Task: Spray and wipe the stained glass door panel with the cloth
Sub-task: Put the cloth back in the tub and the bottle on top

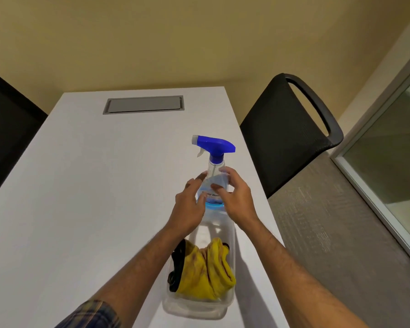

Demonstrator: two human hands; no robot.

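Fingers [200, 185] of both hands spread loosely around the spray bottle [213, 171] on the white table [81, 185].

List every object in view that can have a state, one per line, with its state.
spray bottle: upright in the clear container, partly filled with blue liquid
left hand: open, fingers at the bottle's side
right hand: open, fingertips on the bottle
yellow cloth: crumpled in the container, stained
clear container: uncovered, on the table
table hatch: closed
chair: empty
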